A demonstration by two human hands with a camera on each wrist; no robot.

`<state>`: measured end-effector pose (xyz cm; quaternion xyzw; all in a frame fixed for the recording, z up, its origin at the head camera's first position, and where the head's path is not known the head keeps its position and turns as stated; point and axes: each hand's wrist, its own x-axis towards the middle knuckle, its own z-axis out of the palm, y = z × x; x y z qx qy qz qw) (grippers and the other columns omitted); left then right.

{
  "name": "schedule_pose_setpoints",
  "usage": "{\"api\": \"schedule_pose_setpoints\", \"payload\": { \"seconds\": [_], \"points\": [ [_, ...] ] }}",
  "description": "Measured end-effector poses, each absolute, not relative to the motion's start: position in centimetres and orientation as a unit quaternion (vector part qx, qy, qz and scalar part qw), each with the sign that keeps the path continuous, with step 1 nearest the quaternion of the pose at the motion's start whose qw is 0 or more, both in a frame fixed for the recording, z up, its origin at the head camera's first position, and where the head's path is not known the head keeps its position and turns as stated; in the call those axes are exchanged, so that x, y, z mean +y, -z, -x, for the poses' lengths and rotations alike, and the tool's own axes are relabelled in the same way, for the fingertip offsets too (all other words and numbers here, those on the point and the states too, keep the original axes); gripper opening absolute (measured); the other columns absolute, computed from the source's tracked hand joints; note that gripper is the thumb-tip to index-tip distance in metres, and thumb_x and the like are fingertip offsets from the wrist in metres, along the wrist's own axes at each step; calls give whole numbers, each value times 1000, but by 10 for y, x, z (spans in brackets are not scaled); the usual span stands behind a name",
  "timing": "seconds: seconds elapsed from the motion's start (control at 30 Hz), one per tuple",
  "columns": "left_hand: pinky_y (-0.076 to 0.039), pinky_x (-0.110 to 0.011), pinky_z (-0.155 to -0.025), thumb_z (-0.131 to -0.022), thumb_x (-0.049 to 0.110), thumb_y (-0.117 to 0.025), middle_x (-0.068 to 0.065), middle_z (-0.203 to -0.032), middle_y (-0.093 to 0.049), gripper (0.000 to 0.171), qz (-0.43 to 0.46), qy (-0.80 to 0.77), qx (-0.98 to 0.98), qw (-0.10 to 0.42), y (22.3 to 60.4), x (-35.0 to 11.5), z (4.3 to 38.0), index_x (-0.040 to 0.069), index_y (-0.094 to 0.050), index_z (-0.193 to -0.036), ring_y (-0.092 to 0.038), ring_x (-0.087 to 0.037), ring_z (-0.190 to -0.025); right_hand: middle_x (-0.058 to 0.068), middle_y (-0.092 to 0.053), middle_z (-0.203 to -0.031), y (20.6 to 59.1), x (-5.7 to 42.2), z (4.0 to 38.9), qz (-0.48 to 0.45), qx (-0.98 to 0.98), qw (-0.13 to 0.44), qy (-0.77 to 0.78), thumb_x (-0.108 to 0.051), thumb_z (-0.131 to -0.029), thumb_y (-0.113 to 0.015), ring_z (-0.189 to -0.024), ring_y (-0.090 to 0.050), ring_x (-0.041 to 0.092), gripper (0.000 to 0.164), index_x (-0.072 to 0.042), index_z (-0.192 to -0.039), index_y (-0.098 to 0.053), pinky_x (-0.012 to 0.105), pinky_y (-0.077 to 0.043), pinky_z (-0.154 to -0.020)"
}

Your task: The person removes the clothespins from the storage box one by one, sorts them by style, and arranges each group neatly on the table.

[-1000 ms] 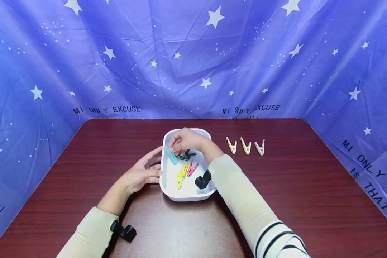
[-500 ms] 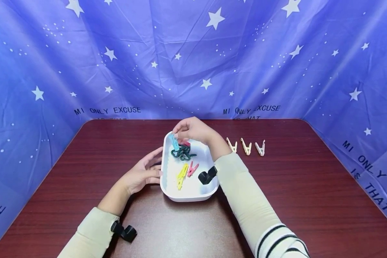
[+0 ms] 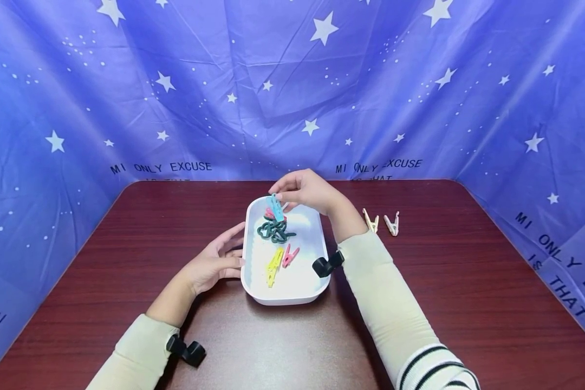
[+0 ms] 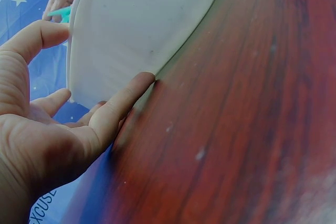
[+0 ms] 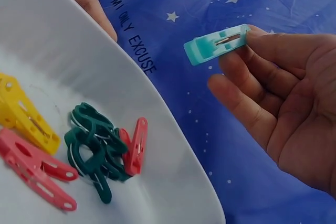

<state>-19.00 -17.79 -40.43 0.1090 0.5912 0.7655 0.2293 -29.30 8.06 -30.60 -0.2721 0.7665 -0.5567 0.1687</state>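
And the R hand (image 3: 308,192) had it, folks: thumb & forefinger clamped on one end of the turquoise peg (image 3: 276,207), other fingers loosely bent below, touching no other peg. That peg was up in the air by the far end of the white tray (image 3: 292,295), well apart from the rest of the lot; R-wrist view had it against the blue cloth (image 3: 273,54) w/ a gap btwn it & the rim.

Over on the L side, the L hand (image 3: 214,262) was on tray duty: fingers apart, not curled round anything, tips resting on the tray's L wall & rim.

Inside the tray, what a pile! Dark green pegs (image 5: 94,169) were tangled together toward the far end, a small red peg (image 5: 137,148) right up against them. Nearer the person: some yellow plastic (image 3: 274,265), 1 peg or 2, couldn't tell, w/ a pink peg (image 3: 288,257) lying splayed just beside it.

R of the tray, on the dark red surface (image 3: 468,271), a cream peg (image 3: 372,227) & a whitish peg (image 3: 394,227) lay side by side, not touching, the cream one just beside the R sleeve (image 3: 380,303).
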Motion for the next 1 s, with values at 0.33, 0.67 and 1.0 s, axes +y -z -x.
{"api": "schedule_pose_setpoints", "payload": {
  "seconds": [0.33,0.67,1.0],
  "points": [
    [-57,-43,-80,-83,-10,-60,-25,-155,-18,92,-106,-768,588,231,408,-177,190,18,-14,-158,-52,-32,-119,14,-70,-93,316,103,283,279,751,148,580,0,-92,-62,-80,-66,23,22,10,-111,-66,48,-58,-74],
    [-57,-43,-80,-83,-11,-60,-25,-155,-17,92,-110,-767,589,229,409,-179,191,18,-14,-158,-53,-31,-118,15,-67,-95,328,128,276,265,741,109,608,0,-92,-62,-77,-66,24,18,7,-108,-67,47,-58,-73],
    [-57,-43,-80,-83,-10,-61,-25,-156,-17,92,-113,-764,592,229,407,-177,190,18,-14,-158,-52,-31,-120,12,-69,-91,337,150,270,251,714,89,647,6,-91,-61,-73,-68,21,21,16,-109,-62,44,-59,-73]
  ]
}}
